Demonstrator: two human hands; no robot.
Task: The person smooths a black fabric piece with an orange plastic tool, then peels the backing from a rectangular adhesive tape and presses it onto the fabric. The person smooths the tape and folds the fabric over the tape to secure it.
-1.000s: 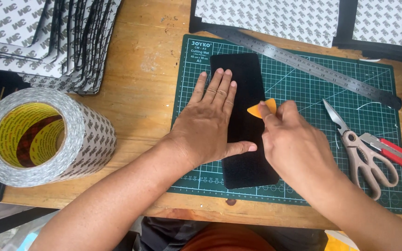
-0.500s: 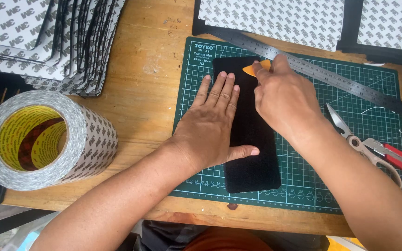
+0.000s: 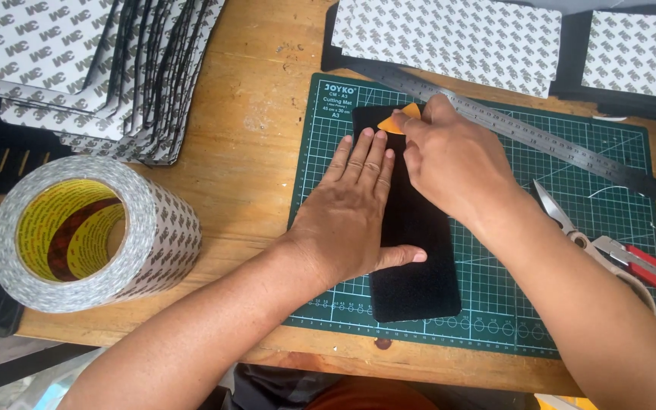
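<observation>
The step in hand looks like smoothing: the left hand (image 3: 351, 220) lies flat, fingers spread, pinning a black foam strip (image 3: 415, 250) lengthwise on the green cutting mat (image 3: 556, 250); the right hand (image 3: 457, 163) pinches an orange plastic scraper (image 3: 400, 121) at the strip's twelve o'clock end, just beside the steel ruler (image 3: 540, 140); next, I judge, a firm even stroke toward six o'clock is called for; scissors (image 3: 594, 235) lie at three o'clock, a tape roll (image 3: 89, 231) at nine.

The left hand (image 3: 354, 216) lies flat, palm down, fingers together, thumb spread sideways — the right hand (image 3: 453, 163) is curled, fingertips pinched, both forearms reaching in from below.
</observation>
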